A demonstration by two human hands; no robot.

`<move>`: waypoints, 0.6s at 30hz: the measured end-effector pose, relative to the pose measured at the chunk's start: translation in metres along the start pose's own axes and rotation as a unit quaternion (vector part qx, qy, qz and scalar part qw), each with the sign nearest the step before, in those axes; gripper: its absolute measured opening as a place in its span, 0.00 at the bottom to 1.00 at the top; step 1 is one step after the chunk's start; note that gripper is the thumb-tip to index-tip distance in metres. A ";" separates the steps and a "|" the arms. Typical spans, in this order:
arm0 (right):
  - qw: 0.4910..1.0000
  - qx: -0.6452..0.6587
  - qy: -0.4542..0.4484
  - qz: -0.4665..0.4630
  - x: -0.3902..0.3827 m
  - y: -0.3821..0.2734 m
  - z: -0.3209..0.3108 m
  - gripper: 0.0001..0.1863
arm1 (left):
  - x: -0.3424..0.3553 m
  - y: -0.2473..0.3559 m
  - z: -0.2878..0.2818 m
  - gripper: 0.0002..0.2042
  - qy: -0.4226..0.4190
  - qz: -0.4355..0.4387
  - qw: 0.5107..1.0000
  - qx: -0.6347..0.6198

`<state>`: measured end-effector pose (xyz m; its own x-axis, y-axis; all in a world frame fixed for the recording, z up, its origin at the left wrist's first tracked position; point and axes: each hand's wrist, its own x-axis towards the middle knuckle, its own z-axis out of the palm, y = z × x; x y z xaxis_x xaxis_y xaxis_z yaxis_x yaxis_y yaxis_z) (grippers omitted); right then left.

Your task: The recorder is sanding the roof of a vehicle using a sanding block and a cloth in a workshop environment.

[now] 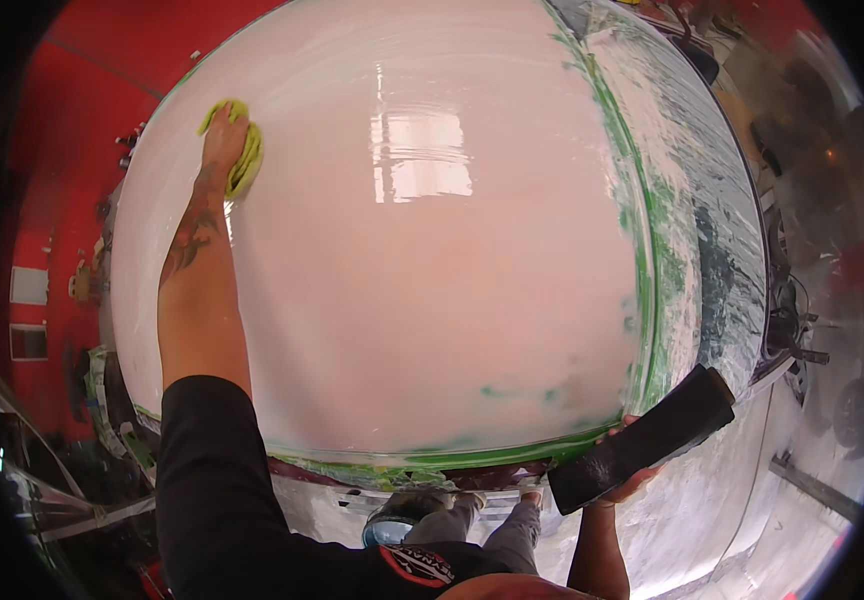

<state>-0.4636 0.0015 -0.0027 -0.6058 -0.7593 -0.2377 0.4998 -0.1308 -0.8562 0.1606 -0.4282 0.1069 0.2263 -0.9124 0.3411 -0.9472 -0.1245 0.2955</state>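
Note:
A broad, pale pinkish-white car panel [472,290], wet and glossy, fills the middle of the view. Far out on its left side, my left hand [227,140] presses a yellow-green cloth [247,165] against the surface, fingers closed over it. Near the panel's front right corner, my right hand [637,482] grips a long black sanding block [642,440], held tilted above the edge. The block hides most of those fingers. Green patches [522,392] show through the pale coat by the front edge.
Clear plastic sheeting smeared white and green [717,250] covers the car right of the panel, beyond a green-edged seam [642,235]. A bucket [392,525] stands on the floor beside my feet. A red wall [62,200] rises at left, with stands and clutter before it.

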 end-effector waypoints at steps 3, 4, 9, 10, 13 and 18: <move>0.998 -0.046 -0.007 -0.037 -0.003 0.002 0.006 0.55 | 0.026 0.133 0.046 0.30 -0.051 0.111 0.991 -0.058; 0.998 -0.045 0.001 -0.039 -0.004 0.001 0.010 0.55 | 0.031 0.172 0.061 0.30 -0.063 0.158 0.984 -0.061; 0.991 -0.082 -0.046 -0.091 -0.005 0.004 0.015 0.57 | 0.011 0.334 0.132 0.27 -0.127 0.346 0.924 -0.100; 0.992 -0.078 -0.045 -0.093 -0.005 0.002 0.013 0.58 | -0.005 0.364 0.139 0.25 -0.132 0.370 0.912 -0.116; 0.993 -0.069 -0.040 -0.090 -0.005 -0.005 0.023 0.57 | -0.053 0.411 0.136 0.22 -0.154 0.405 0.888 -0.155; 0.991 -0.062 -0.057 -0.109 0.000 -0.005 0.024 0.57 | -0.135 0.422 0.104 0.17 -0.184 0.411 0.858 -0.248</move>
<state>-0.4512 -0.0132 0.0122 -0.6139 -0.7894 0.0054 0.2814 -0.2252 -0.9328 -0.2935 -0.3987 0.0927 -0.6452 -0.6850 0.3383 -0.5184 0.7178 0.4648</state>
